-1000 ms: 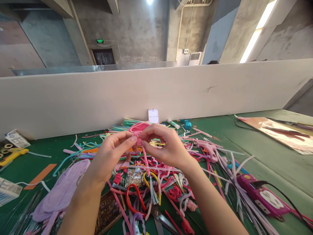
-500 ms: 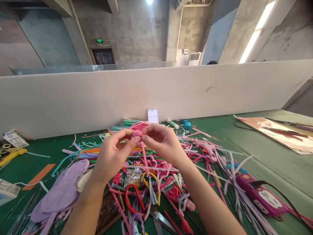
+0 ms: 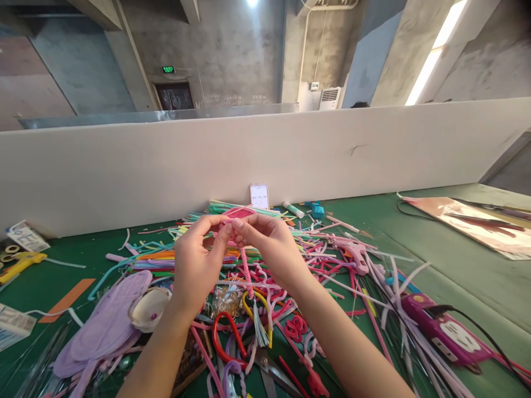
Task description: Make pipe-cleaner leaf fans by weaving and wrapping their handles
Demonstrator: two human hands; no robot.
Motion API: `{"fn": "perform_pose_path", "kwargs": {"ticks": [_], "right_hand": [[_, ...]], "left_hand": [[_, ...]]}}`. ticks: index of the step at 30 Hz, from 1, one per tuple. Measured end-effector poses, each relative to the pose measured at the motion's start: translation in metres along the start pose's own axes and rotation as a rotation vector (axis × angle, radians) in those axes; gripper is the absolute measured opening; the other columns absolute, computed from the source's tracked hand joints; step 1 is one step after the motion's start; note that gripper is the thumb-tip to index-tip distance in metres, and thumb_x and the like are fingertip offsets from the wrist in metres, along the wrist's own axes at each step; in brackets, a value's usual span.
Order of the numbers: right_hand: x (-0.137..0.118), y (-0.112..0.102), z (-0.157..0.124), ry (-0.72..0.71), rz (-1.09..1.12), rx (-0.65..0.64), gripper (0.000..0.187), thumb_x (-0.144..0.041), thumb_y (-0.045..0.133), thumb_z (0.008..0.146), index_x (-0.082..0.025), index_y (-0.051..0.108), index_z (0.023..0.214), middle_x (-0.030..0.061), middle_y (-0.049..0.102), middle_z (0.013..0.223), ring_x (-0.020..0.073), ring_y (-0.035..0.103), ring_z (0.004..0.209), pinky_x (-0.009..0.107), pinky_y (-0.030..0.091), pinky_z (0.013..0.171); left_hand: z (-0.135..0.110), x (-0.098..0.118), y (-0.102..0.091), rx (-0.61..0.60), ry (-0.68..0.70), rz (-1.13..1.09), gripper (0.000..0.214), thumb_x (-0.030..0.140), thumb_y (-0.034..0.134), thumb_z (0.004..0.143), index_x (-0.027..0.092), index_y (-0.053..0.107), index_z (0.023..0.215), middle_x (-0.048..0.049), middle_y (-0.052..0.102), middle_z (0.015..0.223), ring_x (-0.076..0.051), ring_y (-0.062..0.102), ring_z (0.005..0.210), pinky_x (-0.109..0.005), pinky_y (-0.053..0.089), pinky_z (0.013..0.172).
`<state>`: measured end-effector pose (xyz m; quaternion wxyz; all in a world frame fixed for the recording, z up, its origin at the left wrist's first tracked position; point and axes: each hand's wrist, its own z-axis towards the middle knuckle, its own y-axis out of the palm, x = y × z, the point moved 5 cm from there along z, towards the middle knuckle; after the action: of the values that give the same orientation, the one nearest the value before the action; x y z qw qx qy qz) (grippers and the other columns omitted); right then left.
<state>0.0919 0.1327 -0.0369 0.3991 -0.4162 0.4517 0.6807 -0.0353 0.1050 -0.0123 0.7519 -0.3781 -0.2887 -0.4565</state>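
Note:
My left hand (image 3: 197, 257) and my right hand (image 3: 276, 246) meet above the heap, thumbs and forefingers pinching a small fuzzy pink pipe-cleaner piece (image 3: 232, 222). The fingertips hide most of it. Below them hangs a twisted pink pipe-cleaner strand (image 3: 246, 271) ending in a silvery tassel (image 3: 260, 327); whether the strand joins the pinched piece is hard to see. Under the hands lie red-handled scissors (image 3: 216, 341), a yellow handle (image 3: 270, 315) and a bag of small gold bits (image 3: 227, 301).
A lilac fuzzy oval piece (image 3: 108, 318) and a white bowl (image 3: 141, 318) sit left. Farther left is a yellow glue gun (image 3: 22, 263). A pink glue gun (image 3: 355, 257) and a purple power strip (image 3: 443, 331) lie right. A phone (image 3: 259, 197) leans on the white partition (image 3: 265, 149).
Both hands have drawn closer together, and the fingers now cover more of the pink piece. My left forearm has shifted right, uncovering the white bowl.

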Motion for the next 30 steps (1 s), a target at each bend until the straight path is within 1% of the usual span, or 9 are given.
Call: {"fn": "perform_pose_path", "kwargs": {"ticks": [3, 8, 12, 14, 16, 18, 21, 26, 30], "right_hand": [[0.005, 0.002, -0.001, 0.029, 0.126, 0.024, 0.028, -0.043, 0.078, 0.073, -0.017, 0.067, 0.072, 0.0023, 0.065, 0.072, 0.0129, 0.061, 0.068, 0.030, 0.053, 0.073], [0.013, 0.006, 0.000, 0.081, 0.247, 0.003, 0.031, -0.043, 0.083, 0.067, -0.017, 0.067, 0.069, 0.0010, 0.064, 0.069, 0.0121, 0.060, 0.066, 0.030, 0.053, 0.073], [0.012, 0.006, 0.002, -0.039, 0.091, 0.008, 0.031, -0.046, 0.075, 0.076, -0.017, 0.065, 0.074, 0.0012, 0.063, 0.069, 0.0123, 0.059, 0.065, 0.029, 0.051, 0.068], [0.007, 0.002, 0.002, -0.149, -0.047, 0.062, 0.030, -0.047, 0.069, 0.081, -0.017, 0.062, 0.076, 0.0017, 0.062, 0.070, 0.0128, 0.057, 0.065, 0.028, 0.049, 0.064], [0.003, -0.001, 0.001, -0.221, -0.154, 0.108, 0.028, -0.046, 0.064, 0.084, -0.019, 0.059, 0.077, 0.0019, 0.062, 0.071, 0.0130, 0.056, 0.064, 0.028, 0.048, 0.063], [0.001, -0.003, 0.002, -0.248, -0.231, 0.118, 0.026, -0.044, 0.062, 0.086, -0.019, 0.058, 0.077, 0.0023, 0.062, 0.072, 0.0132, 0.056, 0.065, 0.028, 0.047, 0.063], [-0.002, -0.005, 0.002, -0.263, -0.300, 0.110, 0.024, -0.040, 0.060, 0.087, -0.019, 0.058, 0.077, 0.0028, 0.063, 0.073, 0.0135, 0.057, 0.066, 0.029, 0.046, 0.063], [-0.001, -0.002, 0.003, -0.239, -0.256, 0.052, 0.024, -0.040, 0.059, 0.087, -0.019, 0.057, 0.076, 0.0024, 0.063, 0.070, 0.0136, 0.059, 0.064, 0.028, 0.048, 0.062], [-0.001, 0.000, 0.003, -0.236, -0.180, 0.063, 0.029, -0.048, 0.061, 0.084, -0.020, 0.056, 0.077, 0.0016, 0.062, 0.071, 0.0133, 0.058, 0.064, 0.028, 0.050, 0.062]], "left_hand": [[-0.001, -0.003, 0.002, 0.061, -0.052, -0.077, 0.019, 0.039, 0.068, 0.084, 0.020, 0.066, 0.084, -0.0011, 0.068, 0.078, -0.014, 0.061, 0.064, -0.022, 0.047, 0.054], [-0.001, -0.014, 0.003, 0.081, -0.116, -0.279, 0.018, 0.035, 0.075, 0.079, 0.019, 0.067, 0.079, 0.0015, 0.066, 0.068, -0.011, 0.058, 0.058, -0.021, 0.048, 0.054], [0.001, -0.022, 0.005, 0.079, -0.148, -0.387, 0.020, 0.035, 0.079, 0.075, 0.018, 0.069, 0.075, 0.0025, 0.063, 0.064, -0.009, 0.053, 0.055, -0.019, 0.047, 0.054], [0.004, -0.024, 0.007, 0.032, -0.167, -0.431, 0.022, 0.038, 0.078, 0.076, 0.017, 0.071, 0.080, 0.0007, 0.066, 0.068, -0.010, 0.056, 0.059, -0.020, 0.050, 0.057], [0.006, -0.025, 0.010, -0.081, -0.200, -0.455, 0.030, 0.047, 0.072, 0.080, 0.017, 0.073, 0.087, -0.0042, 0.070, 0.080, -0.014, 0.062, 0.069, -0.023, 0.053, 0.061], [0.008, -0.026, 0.010, -0.189, -0.245, -0.432, 0.038, 0.053, 0.068, 0.081, 0.017, 0.073, 0.091, -0.0084, 0.072, 0.089, -0.018, 0.065, 0.077, -0.024, 0.054, 0.060], [0.010, -0.028, 0.003, -0.266, -0.295, -0.329, 0.035, 0.051, 0.071, 0.078, 0.018, 0.074, 0.090, -0.0094, 0.073, 0.089, -0.020, 0.067, 0.080, -0.022, 0.052, 0.054], [0.011, -0.021, -0.001, -0.326, -0.189, -0.203, 0.029, 0.046, 0.070, 0.080, 0.019, 0.074, 0.088, -0.0071, 0.072, 0.082, -0.017, 0.063, 0.071, -0.022, 0.049, 0.054], [0.008, -0.013, 0.003, -0.185, -0.104, -0.189, 0.025, 0.044, 0.069, 0.082, 0.018, 0.070, 0.082, -0.0010, 0.064, 0.070, -0.010, 0.050, 0.053, -0.022, 0.042, 0.048]]}}
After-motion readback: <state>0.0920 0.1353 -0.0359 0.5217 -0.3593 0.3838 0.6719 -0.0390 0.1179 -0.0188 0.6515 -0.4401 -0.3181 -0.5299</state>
